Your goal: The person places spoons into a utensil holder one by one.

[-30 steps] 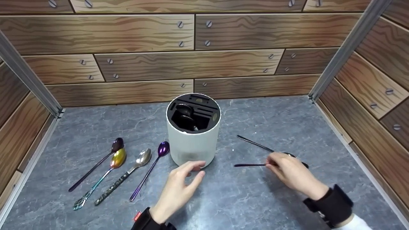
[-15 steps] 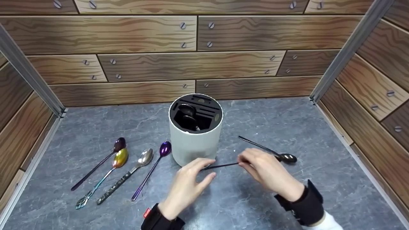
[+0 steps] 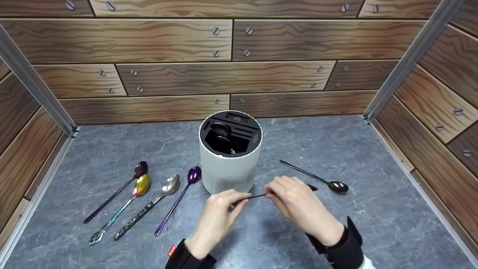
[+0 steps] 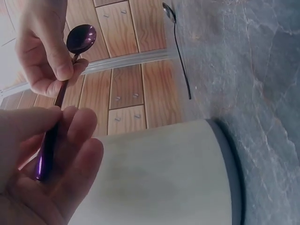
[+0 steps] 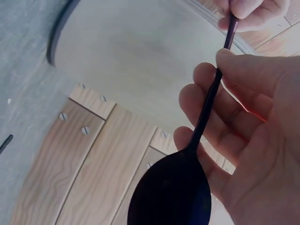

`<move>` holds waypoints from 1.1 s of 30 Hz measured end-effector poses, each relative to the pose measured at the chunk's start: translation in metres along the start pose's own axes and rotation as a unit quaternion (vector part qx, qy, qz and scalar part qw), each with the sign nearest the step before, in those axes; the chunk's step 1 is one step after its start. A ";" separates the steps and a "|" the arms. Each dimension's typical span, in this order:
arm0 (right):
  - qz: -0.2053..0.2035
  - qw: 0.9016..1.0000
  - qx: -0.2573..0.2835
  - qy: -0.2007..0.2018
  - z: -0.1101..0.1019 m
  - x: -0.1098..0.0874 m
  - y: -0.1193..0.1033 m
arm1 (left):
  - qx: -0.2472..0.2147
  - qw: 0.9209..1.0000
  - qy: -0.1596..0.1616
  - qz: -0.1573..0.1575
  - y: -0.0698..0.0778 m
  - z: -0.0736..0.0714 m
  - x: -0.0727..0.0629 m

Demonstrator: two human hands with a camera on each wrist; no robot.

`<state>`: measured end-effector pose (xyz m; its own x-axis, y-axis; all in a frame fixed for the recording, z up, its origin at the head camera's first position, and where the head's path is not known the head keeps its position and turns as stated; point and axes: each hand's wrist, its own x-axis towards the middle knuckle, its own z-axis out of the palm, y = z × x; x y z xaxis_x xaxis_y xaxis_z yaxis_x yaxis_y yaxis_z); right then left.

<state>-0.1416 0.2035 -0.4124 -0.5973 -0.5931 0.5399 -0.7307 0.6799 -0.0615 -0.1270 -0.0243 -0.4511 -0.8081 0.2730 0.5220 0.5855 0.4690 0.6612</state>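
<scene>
A dark purple spoon point(image 3: 257, 196) is held in front of the white cylinder by both hands. My left hand point(image 3: 218, 216) pinches the end of its handle between thumb and fingers. Closer to the bowl, my right hand point(image 3: 295, 203) pinches the same handle. The spoon's bowl point(image 4: 81, 39) sticks out beyond the right hand in the left wrist view, and looms dark in the right wrist view. The white cylindrical holder point(image 3: 228, 173) stands upright behind the hands. Two dark spoon bowls point(image 3: 221, 129) show inside its black slotted top.
On the left of the grey marbled table lie a dark purple spoon point(image 3: 114, 196), a gold-and-teal spoon point(image 3: 141, 185), a silver spoon with patterned handle point(image 3: 171, 184) and a violet spoon point(image 3: 194, 175). A black spoon point(image 3: 338, 186) lies right. Wood-patterned walls point(image 3: 179, 78) enclose the table.
My right hand has lifted the dark purple spoon from the table at right and carried it left. My left hand, previously holding nothing, now pinches the handle end.
</scene>
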 end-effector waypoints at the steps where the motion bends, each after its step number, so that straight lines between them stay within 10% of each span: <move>1: 0.001 1.000 -0.005 0.002 0.000 0.001 -0.001 | 0.001 1.000 0.002 0.001 0.000 -0.001 0.000; 13: 0.009 0.996 -0.055 0.074 -0.003 0.002 -0.012 | -0.026 0.998 0.051 -0.010 0.003 0.004 -0.003; 18: 0.013 0.984 0.034 0.172 -0.012 0.002 -0.023 | -0.076 0.994 0.075 -0.023 0.002 0.001 -0.001; 27: 0.094 0.963 0.177 0.181 -0.012 -0.002 -0.024 | -0.225 0.957 0.110 -0.147 0.015 -0.006 0.002; 30: 0.156 0.945 0.231 0.174 -0.007 0.001 -0.020 | -0.259 0.942 0.113 -0.182 0.020 -0.005 0.002; 33: 0.207 0.904 0.320 0.191 -0.004 0.004 -0.019 | -0.282 0.932 0.111 -0.201 0.023 -0.001 0.001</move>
<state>-0.1290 0.1902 -0.4053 -0.7944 -0.0692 0.6034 -0.5862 0.3473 -0.7319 -0.1143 -0.0142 -0.4342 -0.9727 -0.0388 0.2290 0.2304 -0.0361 0.9724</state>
